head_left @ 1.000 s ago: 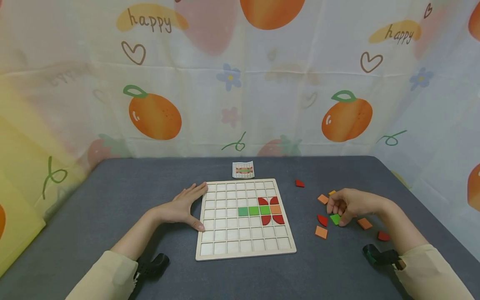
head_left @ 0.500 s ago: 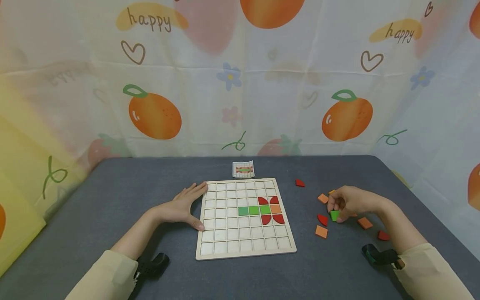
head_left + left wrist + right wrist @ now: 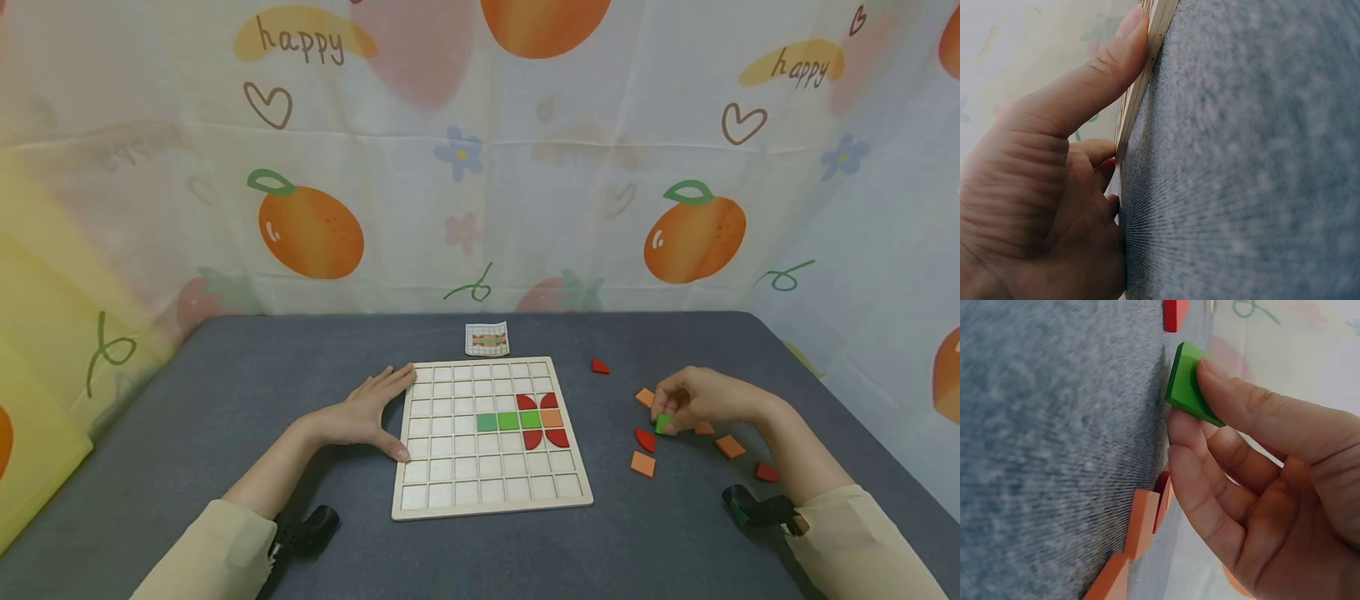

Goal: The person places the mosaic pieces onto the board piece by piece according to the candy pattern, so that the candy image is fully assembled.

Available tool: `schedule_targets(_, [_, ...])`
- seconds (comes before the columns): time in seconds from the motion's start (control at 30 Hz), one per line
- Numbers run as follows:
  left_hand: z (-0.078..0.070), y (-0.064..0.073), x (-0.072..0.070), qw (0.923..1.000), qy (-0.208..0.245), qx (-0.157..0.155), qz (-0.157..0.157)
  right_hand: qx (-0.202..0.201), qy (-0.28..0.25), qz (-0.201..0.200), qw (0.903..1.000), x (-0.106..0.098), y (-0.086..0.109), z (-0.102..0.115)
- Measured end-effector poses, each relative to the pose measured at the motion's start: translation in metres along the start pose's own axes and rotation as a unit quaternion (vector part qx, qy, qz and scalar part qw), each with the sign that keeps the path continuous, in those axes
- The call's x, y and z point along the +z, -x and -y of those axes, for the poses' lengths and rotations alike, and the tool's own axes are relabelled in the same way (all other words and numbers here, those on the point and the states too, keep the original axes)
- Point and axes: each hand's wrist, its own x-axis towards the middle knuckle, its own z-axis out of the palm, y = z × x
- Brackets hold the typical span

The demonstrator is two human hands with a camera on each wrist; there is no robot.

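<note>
My right hand [image 3: 697, 398] pinches a green square tile [image 3: 1190, 384] between thumb and fingers, over the loose pieces right of the board. The right wrist view shows the tile tilted, with the thumb across its face. My left hand [image 3: 362, 414] rests at the left edge of the wooden grid board [image 3: 491, 492], its thumb and fingers spread along that side. In the left wrist view the thumb [image 3: 1107, 72] lies against the board's edge. On the board, a row of green squares [image 3: 508, 421] leads to an orange square [image 3: 551, 418], with red quarter-round pieces [image 3: 532, 439] above and below.
Around my right hand lie orange squares [image 3: 642, 464] and red quarter-round pieces [image 3: 645, 440]. Another red piece [image 3: 599, 366] sits off the board's upper right corner. A small card with a printed grid pattern [image 3: 487, 339] lies behind the board on the dark grey table [image 3: 322, 350].
My right hand has gripped the green square and moved slightly left and away from me with it, turning it on edge. My left hand and the board have stayed in place.
</note>
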Motion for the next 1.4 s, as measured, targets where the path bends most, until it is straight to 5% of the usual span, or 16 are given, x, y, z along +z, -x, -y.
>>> schedule_targets(0.7, [0.000,0.000,0.000,1.0000,-0.002,-0.003,0.001,0.000,-0.015,-0.031,0.9994,0.013,-0.021,0.025])
schedule_targets(1.4, [-0.001,0.000,0.000,1.0000,-0.001,0.004,-0.001,-0.096,-0.011,-0.036,0.9947,0.041,-0.073,0.081])
